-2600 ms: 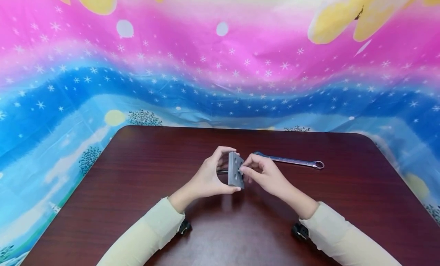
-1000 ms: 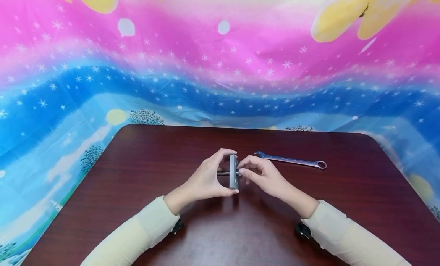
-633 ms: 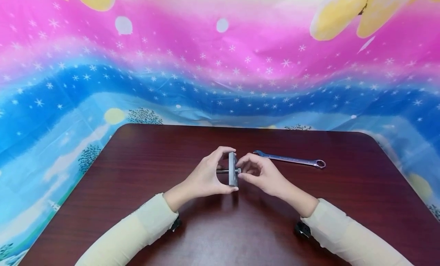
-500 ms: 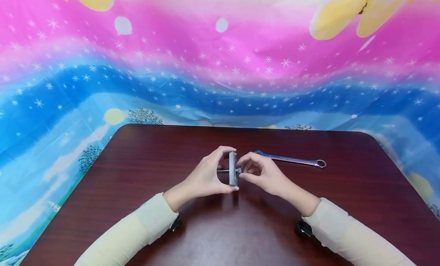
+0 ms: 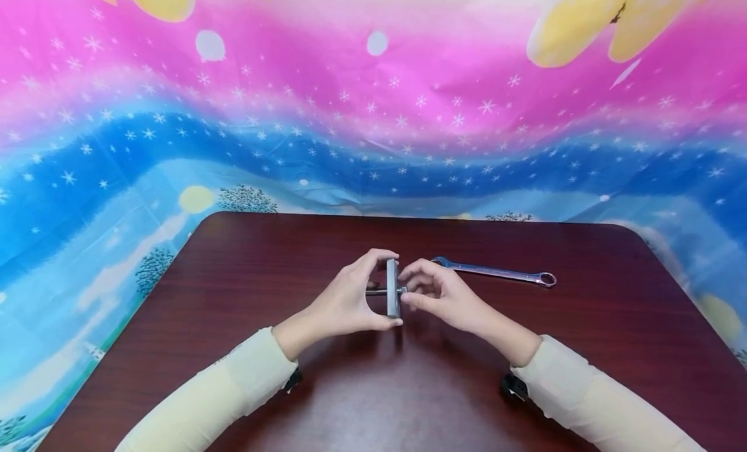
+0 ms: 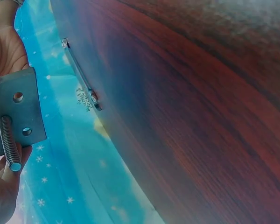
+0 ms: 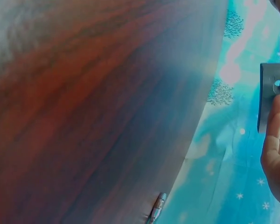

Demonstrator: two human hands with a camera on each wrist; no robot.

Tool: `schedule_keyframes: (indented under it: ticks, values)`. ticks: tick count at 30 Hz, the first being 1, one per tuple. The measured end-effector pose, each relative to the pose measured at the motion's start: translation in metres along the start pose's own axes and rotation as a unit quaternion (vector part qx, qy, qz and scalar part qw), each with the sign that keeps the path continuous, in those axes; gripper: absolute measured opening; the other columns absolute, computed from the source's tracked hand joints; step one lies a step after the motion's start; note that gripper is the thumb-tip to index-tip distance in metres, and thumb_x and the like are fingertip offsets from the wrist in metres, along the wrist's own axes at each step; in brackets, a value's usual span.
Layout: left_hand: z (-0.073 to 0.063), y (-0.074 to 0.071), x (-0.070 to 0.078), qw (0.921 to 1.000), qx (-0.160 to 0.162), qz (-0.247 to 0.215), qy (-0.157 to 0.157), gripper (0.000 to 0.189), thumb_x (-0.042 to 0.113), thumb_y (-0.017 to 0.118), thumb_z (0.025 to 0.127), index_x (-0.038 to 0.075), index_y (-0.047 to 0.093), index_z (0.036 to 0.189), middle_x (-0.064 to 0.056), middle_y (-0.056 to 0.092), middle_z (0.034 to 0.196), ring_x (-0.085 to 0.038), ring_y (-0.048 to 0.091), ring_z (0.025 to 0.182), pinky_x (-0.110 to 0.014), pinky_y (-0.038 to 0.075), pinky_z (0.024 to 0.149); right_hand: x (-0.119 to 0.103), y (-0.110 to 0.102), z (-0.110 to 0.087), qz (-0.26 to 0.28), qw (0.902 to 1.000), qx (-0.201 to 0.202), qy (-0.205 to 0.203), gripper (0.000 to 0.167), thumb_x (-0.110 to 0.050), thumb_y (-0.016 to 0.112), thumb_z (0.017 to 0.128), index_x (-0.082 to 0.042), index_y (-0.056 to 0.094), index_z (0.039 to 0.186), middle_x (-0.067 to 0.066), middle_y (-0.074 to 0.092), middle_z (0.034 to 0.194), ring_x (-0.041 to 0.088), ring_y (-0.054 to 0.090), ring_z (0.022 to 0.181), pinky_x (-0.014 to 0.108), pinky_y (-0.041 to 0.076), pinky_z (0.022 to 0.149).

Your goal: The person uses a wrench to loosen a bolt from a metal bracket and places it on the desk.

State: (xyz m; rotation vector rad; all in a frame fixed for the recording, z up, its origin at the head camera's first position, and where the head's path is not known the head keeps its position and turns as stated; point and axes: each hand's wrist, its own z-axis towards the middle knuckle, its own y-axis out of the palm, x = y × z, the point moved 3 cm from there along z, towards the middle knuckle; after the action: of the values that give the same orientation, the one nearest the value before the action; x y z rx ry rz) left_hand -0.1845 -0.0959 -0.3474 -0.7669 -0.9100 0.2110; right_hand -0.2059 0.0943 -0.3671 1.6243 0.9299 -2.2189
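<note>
At left, in my head feed, the left hand [image 5: 347, 303] forms a wide C, thumb below and fingers above, spanning a metal plate [image 5: 393, 288] by its opposite edges. Within that arch, clear of the palm, lies the shank of a bolt [image 5: 377, 292], which passes through the plate near its middle (my left wrist feed resolves the thread and the flat tip). The plate, held above the tabletop and almost edge-on to me, is grey, flat and straight-edged, with round holes. On its right face the bolt's bright head projects between the bent thumb and fingers of the right hand [image 5: 440, 296], which are nearly closed around it; how firmly they press, I cannot tell. Farther right, well apart, a polished combination wrench [image 5: 496, 271], open-jawed at one end and ringed at the other, lies on a glossy, red-brown, wood-grained table [image 5: 595, 277].
</note>
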Motion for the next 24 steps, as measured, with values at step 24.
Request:
schedule_keyframes:
  ticks: [24]
  values:
    - [0.004, 0.0038, 0.0005, 1.0, -0.004, 0.005, 0.002, 0.089, 0.023, 0.093, 0.064, 0.012, 0.042, 0.136, -0.005, 0.061, 0.123, -0.016, 0.062, 0.103, -0.029, 0.055, 0.086, 0.0044, 0.0032, -0.0048, 0.005, 0.9986, 0.05, -0.012, 0.026, 0.004, 0.071, 0.086, 0.002, 0.06, 0.109, 0.019, 0.064, 0.1, 0.012, 0.065, 0.082, 0.022, 0.056, 0.073]
